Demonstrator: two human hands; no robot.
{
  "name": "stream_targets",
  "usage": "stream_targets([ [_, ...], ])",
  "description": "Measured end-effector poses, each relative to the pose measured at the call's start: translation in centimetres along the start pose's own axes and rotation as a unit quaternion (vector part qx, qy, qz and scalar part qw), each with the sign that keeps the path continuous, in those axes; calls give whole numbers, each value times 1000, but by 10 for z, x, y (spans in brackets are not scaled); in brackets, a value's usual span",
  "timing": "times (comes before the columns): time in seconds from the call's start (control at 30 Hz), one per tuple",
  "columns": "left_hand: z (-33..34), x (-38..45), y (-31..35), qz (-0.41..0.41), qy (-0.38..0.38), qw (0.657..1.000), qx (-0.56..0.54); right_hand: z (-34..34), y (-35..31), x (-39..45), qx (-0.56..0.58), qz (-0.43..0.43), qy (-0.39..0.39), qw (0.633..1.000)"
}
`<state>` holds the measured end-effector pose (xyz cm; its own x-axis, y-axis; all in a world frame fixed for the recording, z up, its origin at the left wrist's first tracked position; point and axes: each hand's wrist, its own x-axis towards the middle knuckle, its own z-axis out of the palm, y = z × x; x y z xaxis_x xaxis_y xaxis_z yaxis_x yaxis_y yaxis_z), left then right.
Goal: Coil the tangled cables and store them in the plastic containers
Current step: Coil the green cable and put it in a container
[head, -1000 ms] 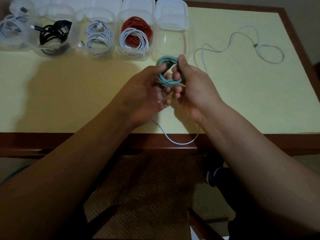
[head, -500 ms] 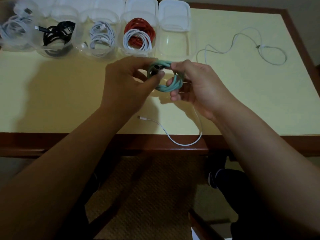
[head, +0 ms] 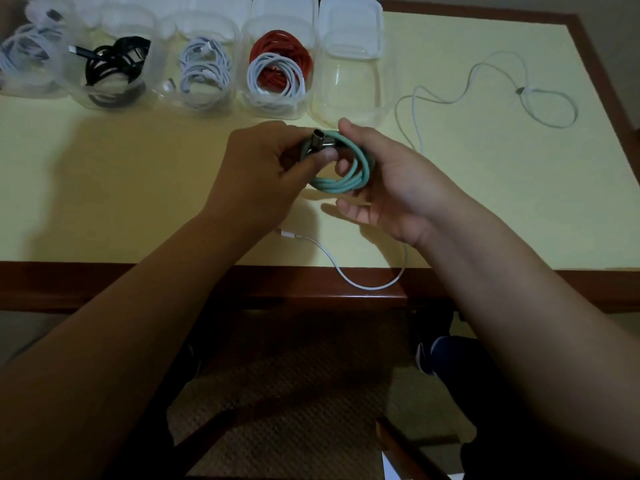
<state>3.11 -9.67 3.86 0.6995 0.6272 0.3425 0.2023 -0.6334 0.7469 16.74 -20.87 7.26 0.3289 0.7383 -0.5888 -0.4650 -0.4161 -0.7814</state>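
A coiled teal cable (head: 346,178) hangs between both hands just above the yellow table (head: 138,188). My left hand (head: 263,171) pinches its grey metal plug (head: 320,138) at the coil's top. My right hand (head: 384,178) cups the coil, fingers through its loop. Right behind them stands an empty clear container (head: 349,88). A loose white cable (head: 485,88) lies uncoiled at the right; its near end (head: 363,282) loops over the table's front edge.
A row of clear containers runs along the back: white cables (head: 24,60), black cable (head: 114,64), white cables (head: 204,71), red and white coils (head: 277,67). Lids (head: 349,26) lie behind them. The wooden table edge (head: 104,282) runs across the front.
Both hands carried the teal coil slightly forward toward the empty container. The left hand shifted from under the coil to pinching its plug on top.
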Motion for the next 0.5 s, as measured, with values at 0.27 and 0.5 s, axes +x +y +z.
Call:
stream_targets([
  [0.27, 6, -2, 6, 30, 0, 998, 48, 8, 6, -1, 43, 32, 21, 998],
  [0.5, 8, -1, 3, 0, 0, 1000, -2, 10, 8, -4, 23, -56, 30, 998],
])
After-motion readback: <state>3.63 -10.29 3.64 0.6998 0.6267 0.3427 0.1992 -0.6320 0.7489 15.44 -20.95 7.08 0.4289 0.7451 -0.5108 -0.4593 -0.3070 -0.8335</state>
